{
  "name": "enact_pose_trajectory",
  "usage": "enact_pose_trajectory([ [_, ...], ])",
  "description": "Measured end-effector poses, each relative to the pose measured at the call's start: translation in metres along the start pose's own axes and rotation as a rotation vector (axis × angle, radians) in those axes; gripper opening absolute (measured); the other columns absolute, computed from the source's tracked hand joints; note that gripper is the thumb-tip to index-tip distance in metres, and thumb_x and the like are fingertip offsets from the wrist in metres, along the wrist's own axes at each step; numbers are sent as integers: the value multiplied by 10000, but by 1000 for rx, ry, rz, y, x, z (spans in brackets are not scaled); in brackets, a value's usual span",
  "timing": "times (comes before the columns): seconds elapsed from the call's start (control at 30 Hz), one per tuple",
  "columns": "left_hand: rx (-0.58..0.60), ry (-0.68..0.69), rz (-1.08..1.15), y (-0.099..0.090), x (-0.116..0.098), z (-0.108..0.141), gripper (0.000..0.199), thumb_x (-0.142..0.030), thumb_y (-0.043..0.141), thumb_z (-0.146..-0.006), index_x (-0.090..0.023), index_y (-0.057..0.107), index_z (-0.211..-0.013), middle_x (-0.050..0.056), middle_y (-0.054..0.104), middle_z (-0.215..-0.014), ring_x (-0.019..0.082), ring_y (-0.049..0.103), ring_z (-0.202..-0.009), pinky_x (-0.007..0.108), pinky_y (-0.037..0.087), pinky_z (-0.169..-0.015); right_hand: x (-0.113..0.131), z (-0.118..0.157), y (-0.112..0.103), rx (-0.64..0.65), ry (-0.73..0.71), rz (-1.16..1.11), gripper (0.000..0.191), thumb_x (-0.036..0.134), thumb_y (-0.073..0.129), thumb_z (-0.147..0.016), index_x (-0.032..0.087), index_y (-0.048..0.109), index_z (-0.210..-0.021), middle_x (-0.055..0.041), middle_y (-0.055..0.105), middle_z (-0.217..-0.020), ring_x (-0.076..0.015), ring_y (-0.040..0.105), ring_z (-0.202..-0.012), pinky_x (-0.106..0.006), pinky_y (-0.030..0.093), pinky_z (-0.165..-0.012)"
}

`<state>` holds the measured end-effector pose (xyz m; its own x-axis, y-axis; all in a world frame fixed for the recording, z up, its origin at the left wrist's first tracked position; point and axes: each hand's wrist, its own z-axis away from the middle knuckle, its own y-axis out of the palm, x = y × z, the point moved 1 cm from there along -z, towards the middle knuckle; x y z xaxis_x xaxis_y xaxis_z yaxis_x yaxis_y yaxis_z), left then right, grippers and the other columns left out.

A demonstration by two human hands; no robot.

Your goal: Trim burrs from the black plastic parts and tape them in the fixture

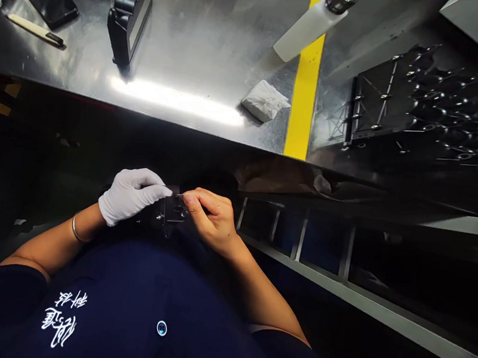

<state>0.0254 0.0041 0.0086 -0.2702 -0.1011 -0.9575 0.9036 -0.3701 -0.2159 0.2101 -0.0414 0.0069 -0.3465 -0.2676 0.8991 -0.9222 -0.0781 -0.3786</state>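
My left hand (132, 195), in a white glove, pinches the upper left edge of a small black part (173, 211) in front of my body. The part is dark, with a few shiny round spots that look like pins or screws. My bare right hand (213, 217) is closed at the part's right side, thumb and forefinger pressed together. A thin sliver shows at those fingertips, too small to name. Much of the black part merges with the dark clothing behind it.
Beyond my hands runs the metal table's edge (176, 126). On it lie a crumpled white wipe (265, 101), a white bottle (308, 31), a black rack (130, 16), a cutter-like tool (35, 29) and, right of the yellow stripe (304, 95), several dark glossy parts (447, 104). A metal frame (339, 280) stands below right.
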Motion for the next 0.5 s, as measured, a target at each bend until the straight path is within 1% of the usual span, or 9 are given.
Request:
enact_pose_trajectory([
  [0.17, 1, 84, 23, 0, 1, -1, 222, -355, 720, -729, -158, 691, -630, 5, 647, -579, 95, 539, -508, 208, 422, -503, 1, 0, 0, -22, -33, 8, 192, 128, 511, -901, 151, 623, -746, -5, 598, -626, -81, 535, -547, -201, 418, -513],
  [0.27, 5, 91, 37, 1, 2, 0, 206, -336, 726, -727, -158, 694, -630, 3, 650, -579, 91, 542, -511, 201, 420, -500, 1, 0, 0, -14, -54, 30, 193, 121, 510, -899, 154, 621, -745, 1, 575, -608, -79, 512, -532, -202, 405, -500],
  [0.37, 6, 37, 75, 2, 2, 1, 221, -354, 731, -719, -156, 693, -627, 6, 651, -583, 95, 549, -520, 201, 421, -496, 1, 0, -3, 22, -103, 46, 206, 119, 503, -899, 156, 614, -730, 10, 534, -574, -78, 475, -508, -208, 388, -488],
  [0.5, -6, -63, 139, 4, 0, 2, 268, -388, 739, -696, -146, 671, -604, 8, 635, -556, 94, 530, -492, 201, 410, -465, 0, 0, -10, 112, -147, 9, 216, 122, 490, -902, 152, 607, -723, 16, 499, -558, -74, 438, -491, -213, 362, -477],
])
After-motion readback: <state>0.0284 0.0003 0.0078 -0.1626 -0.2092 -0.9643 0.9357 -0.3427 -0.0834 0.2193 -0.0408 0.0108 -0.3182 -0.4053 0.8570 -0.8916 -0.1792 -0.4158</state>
